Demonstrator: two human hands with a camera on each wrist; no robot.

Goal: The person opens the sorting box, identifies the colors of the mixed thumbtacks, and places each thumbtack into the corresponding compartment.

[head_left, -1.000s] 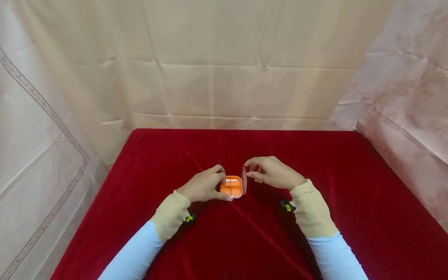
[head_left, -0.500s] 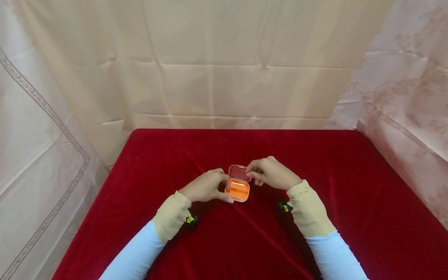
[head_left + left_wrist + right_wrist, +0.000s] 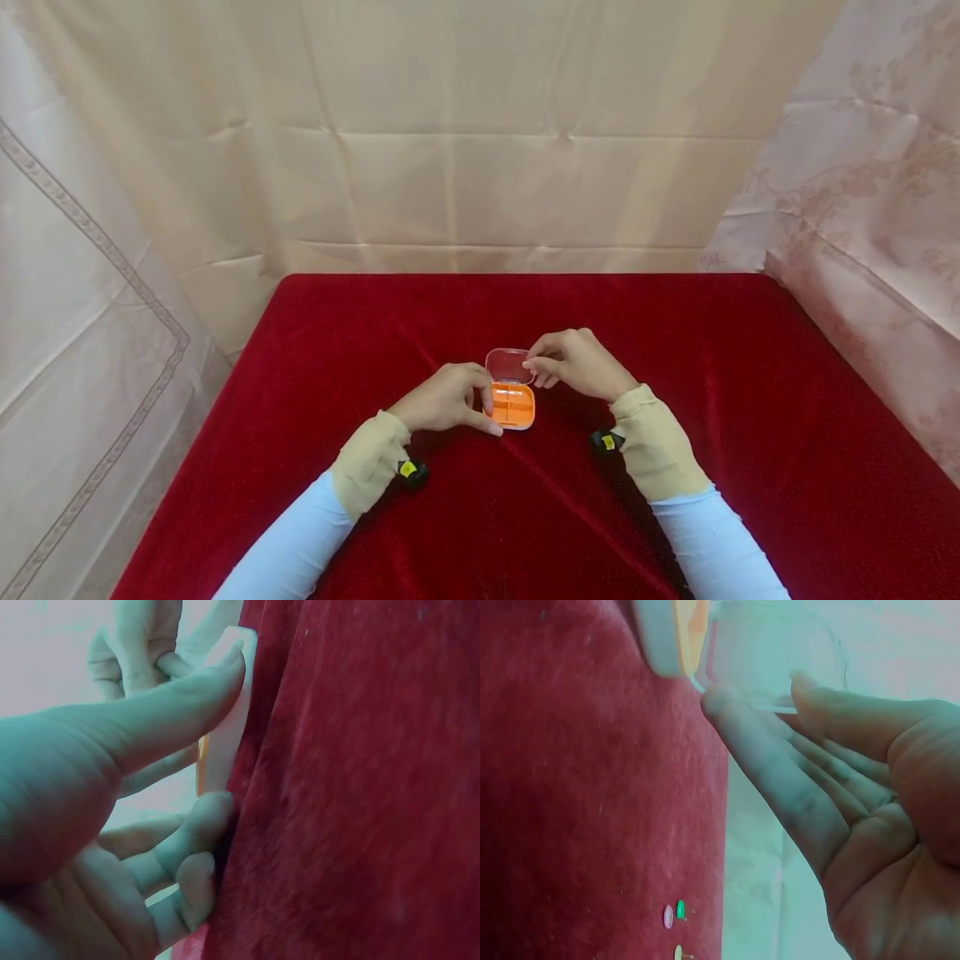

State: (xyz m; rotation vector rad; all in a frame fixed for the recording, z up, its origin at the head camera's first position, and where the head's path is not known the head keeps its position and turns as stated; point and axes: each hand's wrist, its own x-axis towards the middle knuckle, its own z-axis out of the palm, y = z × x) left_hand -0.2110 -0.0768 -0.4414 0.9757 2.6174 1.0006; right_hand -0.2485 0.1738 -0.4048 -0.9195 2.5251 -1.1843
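Observation:
A small pill box [image 3: 517, 406] has an orange divided inside and a pale outer shell. Its hinged clear lid [image 3: 506, 365] stands raised on the far side. My left hand [image 3: 444, 400] grips the left side of the box between thumb and fingers, covering part of it. In the left wrist view the thumb lies along the pale shell [image 3: 232, 739]. My right hand [image 3: 583, 368] pinches the right edge of the lid with thumb and fingers. The right wrist view shows the transparent lid [image 3: 765, 649] from close by, joined to the orange insert [image 3: 692, 634].
A red velvet cloth [image 3: 375, 333] covers the table. A beige curtain [image 3: 450, 192] hangs behind it, with patterned drapes at both sides. Several tiny coloured discs with thin stems, one of them a green disc [image 3: 680, 909], appear low in the right wrist view.
The box has been turned, so its lid went from the right side to the far side. Lately the right hand has shifted slightly away with the lid; the left hand has barely moved.

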